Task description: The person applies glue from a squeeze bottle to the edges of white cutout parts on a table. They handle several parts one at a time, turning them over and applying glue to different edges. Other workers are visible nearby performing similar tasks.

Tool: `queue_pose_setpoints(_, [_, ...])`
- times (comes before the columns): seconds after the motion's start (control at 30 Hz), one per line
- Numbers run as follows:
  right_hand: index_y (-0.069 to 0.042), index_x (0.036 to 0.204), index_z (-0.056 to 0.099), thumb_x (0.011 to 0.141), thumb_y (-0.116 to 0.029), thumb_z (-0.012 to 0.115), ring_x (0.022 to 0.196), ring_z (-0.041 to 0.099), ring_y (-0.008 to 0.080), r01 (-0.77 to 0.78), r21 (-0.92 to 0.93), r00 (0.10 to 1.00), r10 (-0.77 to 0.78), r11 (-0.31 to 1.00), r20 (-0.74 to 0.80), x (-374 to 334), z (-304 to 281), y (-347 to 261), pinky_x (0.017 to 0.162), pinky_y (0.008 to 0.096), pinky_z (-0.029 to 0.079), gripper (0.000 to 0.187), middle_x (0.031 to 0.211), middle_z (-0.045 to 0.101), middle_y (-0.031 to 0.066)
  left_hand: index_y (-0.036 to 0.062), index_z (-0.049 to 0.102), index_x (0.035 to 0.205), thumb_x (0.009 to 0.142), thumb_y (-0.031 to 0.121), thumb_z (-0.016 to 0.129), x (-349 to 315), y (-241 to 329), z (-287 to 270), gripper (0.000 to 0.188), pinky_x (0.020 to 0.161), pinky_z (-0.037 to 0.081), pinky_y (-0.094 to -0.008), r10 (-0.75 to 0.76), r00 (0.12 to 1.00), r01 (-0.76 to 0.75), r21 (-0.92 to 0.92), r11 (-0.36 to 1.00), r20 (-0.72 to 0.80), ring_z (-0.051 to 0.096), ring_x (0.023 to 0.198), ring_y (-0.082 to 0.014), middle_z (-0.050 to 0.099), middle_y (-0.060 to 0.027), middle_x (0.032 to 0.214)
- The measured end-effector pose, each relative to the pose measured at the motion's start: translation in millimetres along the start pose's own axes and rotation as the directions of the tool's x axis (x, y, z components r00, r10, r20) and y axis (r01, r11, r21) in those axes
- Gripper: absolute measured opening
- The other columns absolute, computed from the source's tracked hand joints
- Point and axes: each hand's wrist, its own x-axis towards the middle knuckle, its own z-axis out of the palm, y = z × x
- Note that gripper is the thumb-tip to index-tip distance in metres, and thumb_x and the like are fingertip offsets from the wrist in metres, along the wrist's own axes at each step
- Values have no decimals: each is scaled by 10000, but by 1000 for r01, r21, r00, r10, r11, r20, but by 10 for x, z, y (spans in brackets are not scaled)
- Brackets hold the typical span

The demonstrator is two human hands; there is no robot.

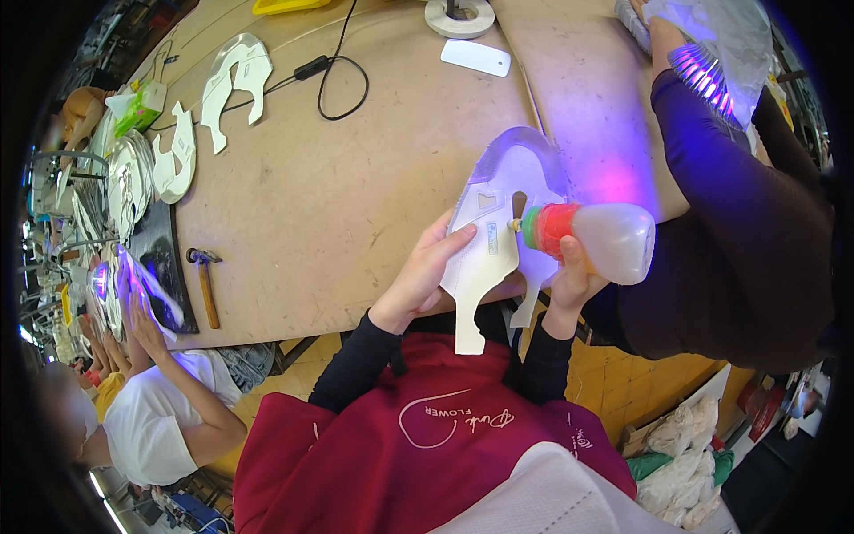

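Observation:
My left hand [422, 272] is closed on the left edge of a white shoe-upper piece [486, 280], thumb lying on its face. The piece is horseshoe-shaped, with a shiny translucent band around its far curve and two legs toward me. A small blue-printed mark is near my thumb. In my right hand [574, 283] is a squeeze bottle [614, 240] of cloudy plastic, wrapped in red, with a green cap and a small metal nozzle. Tilted onto its side, it points its nozzle left at the piece's inner edge. I cannot tell whether the nozzle touches it.
Two similar white pieces [233, 84] [175, 160] lie at the far left. A hammer [206, 289] rests near the table's left edge. A black cable [331, 109], a white plate [476, 58] and a tape roll [460, 18] lie farther back. Co-workers sit close on both sides.

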Motion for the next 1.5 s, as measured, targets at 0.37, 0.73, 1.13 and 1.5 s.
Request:
queue_pose_setpoints(0.37, [27,1114,505,681,-153,758,922,564,231,41,62,997,-37,997,-67,49,21,8,865,364,431,533,1025,581,118,-17,296,1342,900,137,482,-45,8,11,504,875,474,-295,-62,997,62,-10,998,52,568,1044,-174,512,-135,1218])
queue_pose_setpoints(0.73, [32,1144,481,698,-162,756,957,564,253,46,61,998,-43,997,-49,74,10,-17,893,389,426,558,1047,573,137,-11,316,1335,895,111,494,-78,21,0,490,892,467,-309,-95,993,97,-27,995,76,555,1064,-184,503,-134,1231])
queue_pose_setpoints(1.13, [38,1106,510,693,-130,751,915,577,234,100,6,994,-100,995,-40,147,34,-113,859,359,445,507,1012,588,127,-16,349,1315,898,125,502,-92,20,-11,466,887,465,-307,-109,990,110,-8,994,85,555,1059,-183,515,-127,1215])
queue_pose_setpoints(1.5, [32,1108,499,683,-130,754,907,576,232,57,95,998,-54,994,-42,155,18,-162,853,369,454,522,1020,581,126,-1,349,1325,905,151,497,-88,55,-3,470,851,476,-270,-100,991,95,67,993,87,569,1020,-142,528,-103,1191])
